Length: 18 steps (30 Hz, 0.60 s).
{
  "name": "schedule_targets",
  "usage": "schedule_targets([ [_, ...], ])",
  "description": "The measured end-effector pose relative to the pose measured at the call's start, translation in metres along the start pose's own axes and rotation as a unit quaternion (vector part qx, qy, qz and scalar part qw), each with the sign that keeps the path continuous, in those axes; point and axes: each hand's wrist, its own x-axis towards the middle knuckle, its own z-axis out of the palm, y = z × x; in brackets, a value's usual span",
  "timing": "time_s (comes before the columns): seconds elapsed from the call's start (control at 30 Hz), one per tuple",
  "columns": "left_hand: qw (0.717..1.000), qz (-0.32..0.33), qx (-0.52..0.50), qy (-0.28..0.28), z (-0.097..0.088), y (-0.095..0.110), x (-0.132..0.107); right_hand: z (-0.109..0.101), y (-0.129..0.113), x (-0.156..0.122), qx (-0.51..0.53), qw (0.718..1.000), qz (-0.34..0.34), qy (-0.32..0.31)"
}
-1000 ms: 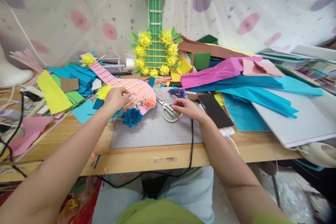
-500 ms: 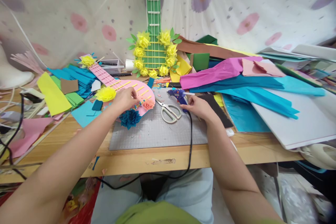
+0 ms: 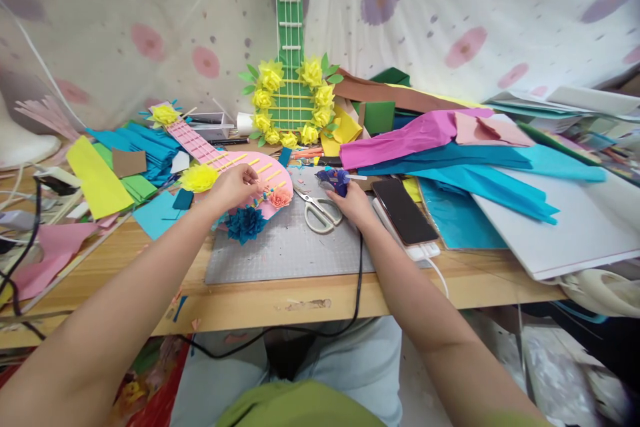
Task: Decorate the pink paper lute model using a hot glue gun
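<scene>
A pink paper guitar (image 3: 227,163) with yellow strips lies at the back left of a grey cutting mat (image 3: 290,247). My left hand (image 3: 231,185) rests on its round body with fingers pinched at a strip; what they hold is too small to make out. A blue paper flower (image 3: 245,224) and an orange one (image 3: 281,197) sit at the body's edge. My right hand (image 3: 354,203) is closed round the handle of a blue glue gun (image 3: 334,178), whose black cord (image 3: 359,280) runs over the table edge. White-handled scissors (image 3: 319,211) lie between my hands.
A green paper guitar (image 3: 289,33) ringed with yellow flowers leans on the flowered cloth behind. A black phone (image 3: 404,211) lies right of the mat. Pink and teal paper sheets (image 3: 450,153) pile on the right; yellow, green and blue scraps (image 3: 120,173) on the left, with cables (image 3: 20,253).
My right hand left the scissors, moved back to the glue gun and closed on its handle. My left hand stayed on the pink guitar.
</scene>
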Motion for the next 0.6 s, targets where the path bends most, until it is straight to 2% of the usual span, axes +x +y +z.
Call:
schedule_targets([
  [0.13,0.996,-0.009,-0.086,0.015,0.000,0.000,0.002,0.001,0.000,0.002,0.060,0.997,0.023,0.029],
  [0.23,0.990,-0.010,-0.139,0.023,0.003,0.007,-0.003,-0.002,-0.005,-0.003,0.182,0.980,0.006,0.081],
  [0.27,0.988,-0.011,-0.151,0.022,0.004,0.011,-0.005,-0.003,-0.007,-0.006,0.228,0.970,-0.005,0.081],
  [0.37,0.986,-0.023,-0.165,0.007,0.007,0.018,-0.012,-0.006,-0.017,-0.018,0.312,0.949,-0.033,0.011],
  [0.47,0.990,-0.036,-0.138,0.013,0.008,0.021,-0.018,-0.008,-0.026,-0.029,0.314,0.945,-0.072,-0.054],
  [0.6,0.998,-0.035,-0.055,0.025,0.007,0.023,-0.025,-0.006,-0.029,-0.035,0.322,0.935,-0.116,-0.095],
])
